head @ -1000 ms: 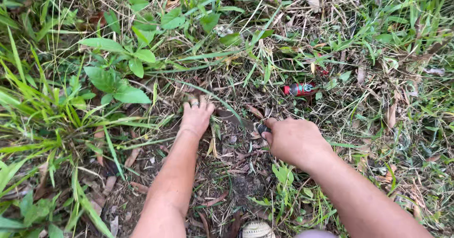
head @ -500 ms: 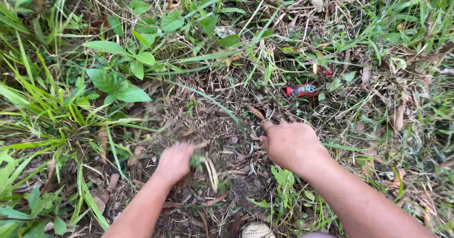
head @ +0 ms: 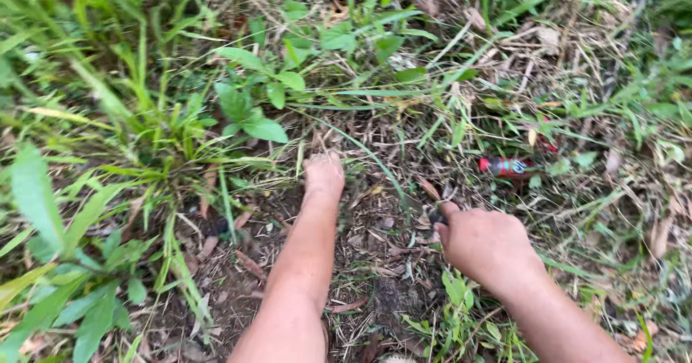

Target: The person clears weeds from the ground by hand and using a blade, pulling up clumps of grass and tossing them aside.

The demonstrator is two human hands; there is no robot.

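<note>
Seen from above, a person crouches over a patch of weedy ground, both bare forearms reaching away from the viewer.

Nearest, at the bottom edge, lies dark bare soil (head: 375, 298) strewn with dry brown leaves and cut stalks. This small patch between the arms looks mostly stripped of green growth.

A little farther out, the right hand (head: 484, 244) is curled into a fist, knuckles up, gripping the dark handle of a small tool (head: 435, 219) whose working end is hidden among the litter; what kind of tool it is cannot be told.

Beyond that, the left hand (head: 324, 175) stretches forward, palm down, with its fingers buried in the stems at the edge of the bare patch. Whether it has closed around any stalks cannot be seen.

Just past the left hand stands a broad-leaved green weed (head: 254, 111), upright and rooted, with tall grass clumps (head: 151, 147) beside it on the left. To the right, well apart from both hands, a small red cylinder (head: 503, 165) lies on straw.

Judging by this, a little ground has been cleared and thick growth remains all around it.
</note>
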